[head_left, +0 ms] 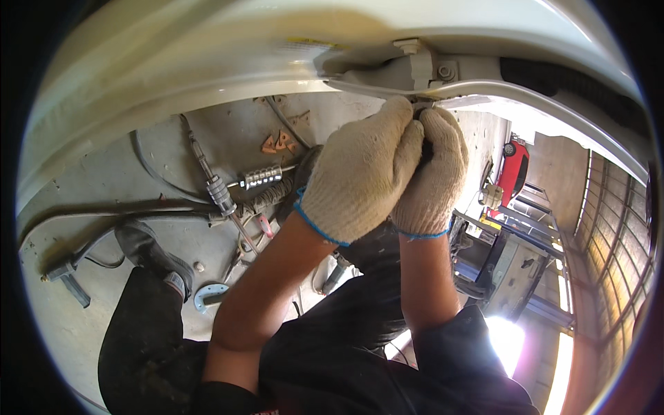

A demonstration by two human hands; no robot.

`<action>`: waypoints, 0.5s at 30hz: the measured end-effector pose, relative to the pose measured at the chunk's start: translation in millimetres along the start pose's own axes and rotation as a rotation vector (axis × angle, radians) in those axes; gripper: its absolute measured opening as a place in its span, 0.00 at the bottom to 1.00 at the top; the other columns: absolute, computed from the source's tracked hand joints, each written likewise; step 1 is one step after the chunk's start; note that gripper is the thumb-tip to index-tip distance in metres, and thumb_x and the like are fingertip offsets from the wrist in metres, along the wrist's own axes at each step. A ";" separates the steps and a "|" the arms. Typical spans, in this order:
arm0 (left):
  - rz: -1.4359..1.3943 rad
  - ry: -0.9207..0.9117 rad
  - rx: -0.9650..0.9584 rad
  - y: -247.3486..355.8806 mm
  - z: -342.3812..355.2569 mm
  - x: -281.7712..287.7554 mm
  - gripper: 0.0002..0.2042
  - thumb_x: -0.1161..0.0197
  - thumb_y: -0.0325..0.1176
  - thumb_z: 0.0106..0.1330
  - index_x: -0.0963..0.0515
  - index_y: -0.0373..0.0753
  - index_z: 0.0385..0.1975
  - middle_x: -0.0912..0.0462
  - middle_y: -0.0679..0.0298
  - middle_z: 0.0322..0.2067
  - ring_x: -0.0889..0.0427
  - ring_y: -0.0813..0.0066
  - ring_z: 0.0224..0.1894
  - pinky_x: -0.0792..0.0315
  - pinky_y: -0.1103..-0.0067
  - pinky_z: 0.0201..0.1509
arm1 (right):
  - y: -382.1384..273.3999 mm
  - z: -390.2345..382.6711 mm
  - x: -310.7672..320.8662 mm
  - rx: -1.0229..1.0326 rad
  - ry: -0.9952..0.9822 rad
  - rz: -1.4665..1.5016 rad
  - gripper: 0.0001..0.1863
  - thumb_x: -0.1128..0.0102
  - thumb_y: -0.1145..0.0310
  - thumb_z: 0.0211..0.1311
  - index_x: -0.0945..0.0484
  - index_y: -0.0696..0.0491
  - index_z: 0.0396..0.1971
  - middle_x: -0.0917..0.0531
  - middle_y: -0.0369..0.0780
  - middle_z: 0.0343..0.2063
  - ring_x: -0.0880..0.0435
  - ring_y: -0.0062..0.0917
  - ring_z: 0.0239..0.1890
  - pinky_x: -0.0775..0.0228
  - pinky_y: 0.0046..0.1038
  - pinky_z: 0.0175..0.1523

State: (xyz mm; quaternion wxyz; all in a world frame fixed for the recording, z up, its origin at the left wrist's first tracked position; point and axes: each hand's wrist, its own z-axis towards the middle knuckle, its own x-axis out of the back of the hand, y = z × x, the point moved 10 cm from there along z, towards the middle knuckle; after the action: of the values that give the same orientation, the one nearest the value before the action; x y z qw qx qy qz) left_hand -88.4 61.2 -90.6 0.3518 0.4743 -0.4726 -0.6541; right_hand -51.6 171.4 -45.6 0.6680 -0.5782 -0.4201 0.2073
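Observation:
My left hand (360, 173) and my right hand (432, 166), both in cream knit gloves with blue cuffs, meet at the lip of a white car body panel (207, 55). The fingers of each are curled closed around something small and dark that they mostly hide. Just above them are a pale bracket (420, 66) and a bolt (446, 71) in the panel's recess.
On the floor lie hoses (97, 207), metal pulling tools (221, 194), a pistol-grip tool (66, 273), orange pieces (270, 144) and a round plate (207, 290), near my booted foot (149, 252). Farther right stand a red car (512, 173), metal framework (519, 270) and a gridded window (609, 228).

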 end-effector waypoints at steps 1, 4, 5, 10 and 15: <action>0.013 -0.005 0.004 0.5 -0.2 -2.4 0.05 0.46 0.29 0.69 0.28 0.33 0.35 0.23 0.48 0.26 0.22 0.46 0.31 0.30 0.65 0.34 | -3.6 -1.8 -0.5 0.043 -0.004 -0.062 0.08 0.46 0.72 0.63 0.20 0.60 0.31 0.22 0.34 0.26 0.26 0.15 0.28 0.31 0.19 0.36; 0.004 0.025 0.023 -5.3 -8.2 -0.9 0.05 0.46 0.28 0.69 0.28 0.33 0.35 0.23 0.48 0.27 0.22 0.48 0.31 0.30 0.65 0.34 | -11.1 0.3 -6.2 0.171 -0.041 -0.233 0.09 0.46 0.71 0.63 0.20 0.59 0.28 0.24 0.33 0.24 0.29 0.14 0.28 0.33 0.18 0.35; -0.025 0.008 0.055 -9.9 -7.0 -0.6 0.06 0.46 0.29 0.69 0.28 0.33 0.34 0.24 0.48 0.27 0.23 0.50 0.29 0.30 0.66 0.33 | -8.9 2.6 -7.0 0.195 -0.067 -0.287 0.09 0.46 0.71 0.63 0.20 0.59 0.28 0.24 0.32 0.24 0.29 0.14 0.28 0.33 0.18 0.35; -0.069 0.050 0.052 -14.8 -6.4 -1.6 0.07 0.46 0.31 0.70 0.29 0.34 0.35 0.23 0.47 0.25 0.22 0.48 0.29 0.30 0.63 0.32 | -7.2 3.6 -8.7 0.212 -0.086 -0.316 0.08 0.45 0.71 0.62 0.20 0.59 0.28 0.24 0.33 0.24 0.28 0.15 0.28 0.33 0.19 0.35; -0.091 0.075 0.062 -10.2 -7.1 0.0 0.07 0.46 0.30 0.70 0.29 0.32 0.33 0.24 0.49 0.26 0.23 0.52 0.29 0.30 0.66 0.34 | -10.4 3.2 -8.4 0.217 -0.092 -0.327 0.08 0.45 0.71 0.61 0.20 0.59 0.29 0.23 0.33 0.24 0.28 0.15 0.28 0.33 0.19 0.35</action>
State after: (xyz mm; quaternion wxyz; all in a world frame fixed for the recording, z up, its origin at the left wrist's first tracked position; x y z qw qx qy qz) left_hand -81.8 62.3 -101.0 0.3244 0.5303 -0.4572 -0.6361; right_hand -61.1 164.3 -38.6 0.7313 -0.4169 -0.5136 0.1663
